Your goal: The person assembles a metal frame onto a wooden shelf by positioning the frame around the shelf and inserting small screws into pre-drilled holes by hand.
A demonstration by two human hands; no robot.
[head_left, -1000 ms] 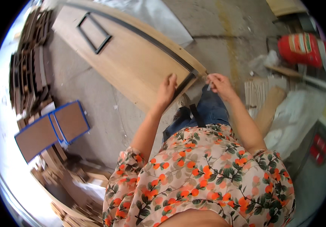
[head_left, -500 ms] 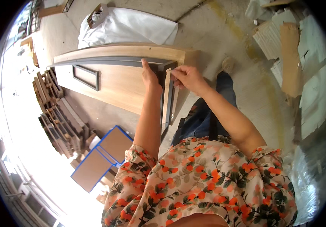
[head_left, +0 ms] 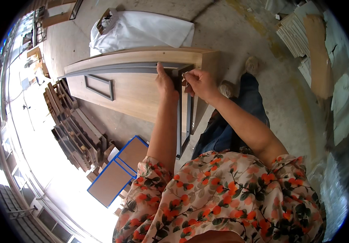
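Observation:
A dark grey frame (head_left: 122, 66) lies along a pale wood-coloured cabinet or box-like piece (head_left: 142, 109), with a second leg running toward my body. My left hand (head_left: 166, 84) is closed on the frame near its corner, thumb pointing up along the rail; its other fingers are mostly hidden. Right beside it, my right hand (head_left: 202, 84) is closed in a pinch at the corner. A small brownish bit shows under its fingertips, too small to name. A small dark rectangular frame (head_left: 98, 87) sits on the wooden face to the left.
White sheeting (head_left: 154, 30) covers something beyond the cabinet. Stacked wooden pieces (head_left: 77, 133) and blue-edged brown panels (head_left: 111, 182) lie at left. Cardboard (head_left: 318, 56) and pale sheets stand at right. My shoe (head_left: 252, 64) is on the concrete floor.
The pale strip seen along the frame's near leg no longer shows there; dark grey faces show instead. Both hands stay at the corner. The view has shifted slightly, and my other shoe now shows.

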